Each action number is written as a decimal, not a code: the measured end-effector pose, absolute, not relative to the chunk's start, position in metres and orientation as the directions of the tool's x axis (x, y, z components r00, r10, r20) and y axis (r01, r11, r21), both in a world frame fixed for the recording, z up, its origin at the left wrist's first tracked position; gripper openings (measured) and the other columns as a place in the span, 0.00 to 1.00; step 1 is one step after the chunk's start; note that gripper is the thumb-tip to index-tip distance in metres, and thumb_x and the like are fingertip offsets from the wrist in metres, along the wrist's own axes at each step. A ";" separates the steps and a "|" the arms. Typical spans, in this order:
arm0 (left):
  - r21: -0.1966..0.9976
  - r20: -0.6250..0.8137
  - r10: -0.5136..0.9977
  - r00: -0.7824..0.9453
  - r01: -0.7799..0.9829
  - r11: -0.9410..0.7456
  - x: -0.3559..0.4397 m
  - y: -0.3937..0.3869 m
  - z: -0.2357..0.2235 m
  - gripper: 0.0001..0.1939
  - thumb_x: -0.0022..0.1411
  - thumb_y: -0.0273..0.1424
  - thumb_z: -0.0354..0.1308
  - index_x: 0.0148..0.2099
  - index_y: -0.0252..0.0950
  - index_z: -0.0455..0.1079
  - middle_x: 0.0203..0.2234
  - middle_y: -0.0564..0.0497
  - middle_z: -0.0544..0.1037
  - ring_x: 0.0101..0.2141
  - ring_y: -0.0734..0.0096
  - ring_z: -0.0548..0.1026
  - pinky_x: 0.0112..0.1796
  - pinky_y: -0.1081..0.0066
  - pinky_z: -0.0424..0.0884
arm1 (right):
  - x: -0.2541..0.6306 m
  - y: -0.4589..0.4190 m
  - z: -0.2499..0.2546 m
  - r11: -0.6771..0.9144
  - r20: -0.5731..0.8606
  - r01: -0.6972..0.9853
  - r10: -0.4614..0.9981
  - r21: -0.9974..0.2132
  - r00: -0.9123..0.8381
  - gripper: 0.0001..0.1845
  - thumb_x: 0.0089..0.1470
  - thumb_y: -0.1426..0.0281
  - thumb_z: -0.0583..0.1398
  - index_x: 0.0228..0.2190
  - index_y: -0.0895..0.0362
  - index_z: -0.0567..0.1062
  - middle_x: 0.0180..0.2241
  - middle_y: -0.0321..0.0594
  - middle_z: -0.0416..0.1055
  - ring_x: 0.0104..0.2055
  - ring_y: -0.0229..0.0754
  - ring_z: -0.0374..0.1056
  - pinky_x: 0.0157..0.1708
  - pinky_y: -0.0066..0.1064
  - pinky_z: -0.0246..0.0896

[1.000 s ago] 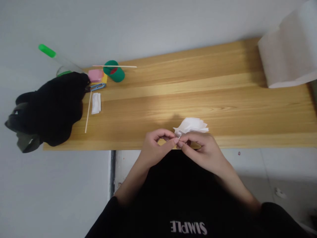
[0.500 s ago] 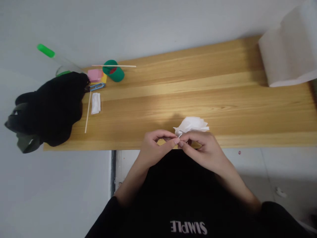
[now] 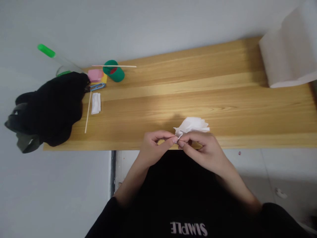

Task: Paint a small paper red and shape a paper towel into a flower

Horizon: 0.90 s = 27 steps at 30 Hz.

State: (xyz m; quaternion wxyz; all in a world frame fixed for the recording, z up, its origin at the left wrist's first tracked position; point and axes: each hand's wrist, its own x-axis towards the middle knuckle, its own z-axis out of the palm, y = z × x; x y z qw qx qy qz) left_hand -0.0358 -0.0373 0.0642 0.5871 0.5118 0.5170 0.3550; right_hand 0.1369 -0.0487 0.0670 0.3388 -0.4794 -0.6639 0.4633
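Observation:
A white tissue (image 3: 193, 124), bunched and fanned out, juts away from my fingers above the table's front edge. My right hand (image 3: 204, 148) pinches its gathered near end between thumb and index finger. From the other side, my left hand (image 3: 156, 148) is closed on the same end, thumb against index finger. The two sets of fingertips meet there. A small dark bit shows between them, too small to make out. The right hand covers part of the tissue's lower side.
On the wooden table (image 3: 160, 92), a green cup (image 3: 117, 73) lies tipped with a thin stick (image 3: 126, 66) across it. Near the black cloth (image 3: 56, 109) are blue-handled snips (image 3: 97, 86), a pink block (image 3: 94, 75), folded white tissue (image 3: 95, 103) and another stick (image 3: 88, 114). A large whitish package (image 3: 287, 59) stands right.
My left thumb has shifted slightly at the pinched end, and a small dark bit now shows between the fingertips. The tissue and right hand have hardly moved.

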 end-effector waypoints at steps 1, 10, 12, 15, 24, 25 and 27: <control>0.969 -0.241 0.946 0.219 0.105 0.223 -0.036 -0.037 0.064 0.02 0.52 0.30 0.64 0.29 0.38 0.77 0.26 0.52 0.81 0.30 0.73 0.77 0.34 0.73 0.72 | 0.137 -0.049 0.067 0.113 0.007 0.322 0.950 -0.940 -0.311 0.07 0.53 0.75 0.57 0.24 0.58 0.73 0.23 0.34 0.72 0.25 0.33 0.66 0.26 0.26 0.59; 0.973 -0.231 0.945 0.232 0.087 0.216 -0.037 -0.037 0.065 0.02 0.53 0.31 0.64 0.29 0.39 0.78 0.27 0.52 0.81 0.30 0.72 0.77 0.35 0.72 0.73 | 0.137 -0.049 0.066 0.123 0.018 0.327 0.951 -0.937 -0.308 0.08 0.53 0.75 0.57 0.24 0.58 0.73 0.23 0.34 0.72 0.25 0.33 0.66 0.25 0.26 0.59; 0.973 -0.229 0.945 0.233 0.090 0.213 -0.037 -0.037 0.065 0.03 0.53 0.31 0.64 0.29 0.39 0.78 0.27 0.52 0.81 0.30 0.71 0.77 0.35 0.71 0.73 | 0.137 -0.049 0.067 0.122 0.017 0.325 0.951 -0.938 -0.307 0.08 0.53 0.75 0.57 0.24 0.58 0.73 0.23 0.34 0.72 0.25 0.33 0.66 0.25 0.26 0.59; 0.974 -0.222 0.947 0.233 0.095 0.205 -0.037 -0.037 0.065 0.03 0.53 0.32 0.64 0.29 0.40 0.78 0.27 0.52 0.81 0.30 0.72 0.78 0.34 0.72 0.73 | 0.137 -0.049 0.068 0.118 0.014 0.321 0.951 -0.940 -0.308 0.08 0.53 0.74 0.57 0.24 0.58 0.73 0.23 0.34 0.72 0.25 0.33 0.66 0.25 0.26 0.60; 0.969 -0.241 0.945 0.222 0.110 0.221 -0.037 -0.036 0.067 0.04 0.52 0.34 0.64 0.29 0.40 0.78 0.27 0.51 0.81 0.30 0.72 0.78 0.34 0.72 0.73 | 0.138 -0.048 0.069 0.107 0.000 0.317 0.947 -0.942 -0.320 0.08 0.53 0.73 0.57 0.24 0.57 0.73 0.23 0.34 0.72 0.25 0.33 0.66 0.25 0.26 0.60; 0.968 -0.245 0.944 0.223 0.111 0.225 -0.037 -0.036 0.067 0.04 0.52 0.34 0.64 0.29 0.39 0.78 0.27 0.51 0.81 0.30 0.71 0.78 0.34 0.72 0.74 | 0.138 -0.047 0.069 0.109 0.000 0.321 0.947 -0.941 -0.321 0.08 0.53 0.73 0.57 0.24 0.57 0.73 0.23 0.34 0.72 0.25 0.33 0.66 0.25 0.26 0.60; 0.967 -0.249 0.942 0.224 0.114 0.228 -0.037 -0.036 0.067 0.05 0.52 0.35 0.64 0.29 0.39 0.78 0.27 0.51 0.81 0.30 0.71 0.78 0.34 0.71 0.74 | 0.139 -0.047 0.069 0.115 0.004 0.327 0.947 -0.938 -0.321 0.08 0.53 0.73 0.57 0.24 0.57 0.73 0.23 0.34 0.72 0.25 0.33 0.66 0.25 0.26 0.60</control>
